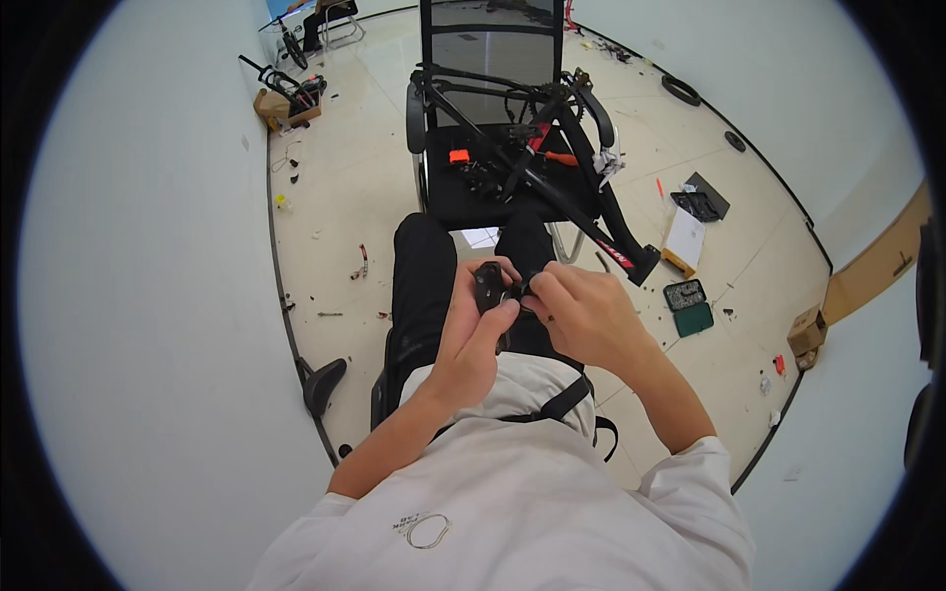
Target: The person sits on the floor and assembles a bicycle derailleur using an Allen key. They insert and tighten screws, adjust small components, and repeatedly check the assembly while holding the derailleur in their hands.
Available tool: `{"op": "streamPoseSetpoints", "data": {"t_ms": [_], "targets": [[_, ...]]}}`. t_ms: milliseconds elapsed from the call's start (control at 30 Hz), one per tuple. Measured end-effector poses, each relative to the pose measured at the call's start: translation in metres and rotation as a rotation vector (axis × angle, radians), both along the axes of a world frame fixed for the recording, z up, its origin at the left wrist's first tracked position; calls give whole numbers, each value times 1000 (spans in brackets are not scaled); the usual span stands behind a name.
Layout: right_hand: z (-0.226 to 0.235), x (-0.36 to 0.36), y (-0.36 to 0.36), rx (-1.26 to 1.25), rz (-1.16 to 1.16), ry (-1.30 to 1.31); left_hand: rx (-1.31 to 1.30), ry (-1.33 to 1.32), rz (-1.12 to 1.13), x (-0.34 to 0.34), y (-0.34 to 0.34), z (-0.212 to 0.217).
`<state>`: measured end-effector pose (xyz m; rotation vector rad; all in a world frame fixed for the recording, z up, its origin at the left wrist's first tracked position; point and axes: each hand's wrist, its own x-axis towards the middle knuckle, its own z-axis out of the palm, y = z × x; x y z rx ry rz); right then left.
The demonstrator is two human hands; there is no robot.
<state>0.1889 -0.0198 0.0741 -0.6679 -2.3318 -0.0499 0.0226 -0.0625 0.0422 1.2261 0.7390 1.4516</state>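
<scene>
Above my lap, my left hand (467, 351) is closed around a small black bicycle part (487, 286), whose exact kind does not show. My right hand (591, 313) faces it from the right, its fingers pinched at the part's right side. Whatever lies between those right fingertips is mostly hidden, though something dark shows there. Beyond my knees, a black bicycle frame (537, 182) with red patches rests across a black mesh office chair (448, 202). On that chair lie an orange-handled tool (561, 159) and a small orange block (459, 157).
To the right on the floor are an open green case of small parts (685, 294), a white box (684, 239) and a cardboard box (808, 331). A bicycle saddle (323, 387) leans by the left wall. Farther off are a tire (680, 92) and a seated person (325, 22).
</scene>
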Motion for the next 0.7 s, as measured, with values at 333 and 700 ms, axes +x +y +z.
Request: {"op": "streamPoseSetpoints", "data": {"t_ms": [333, 700], "targets": [[-28, -21, -7, -403, -44, 458, 344, 157, 186, 3, 7, -17], [-11, -11, -5, -518, 52, 375, 163, -54, 76, 7, 6, -12]]}}
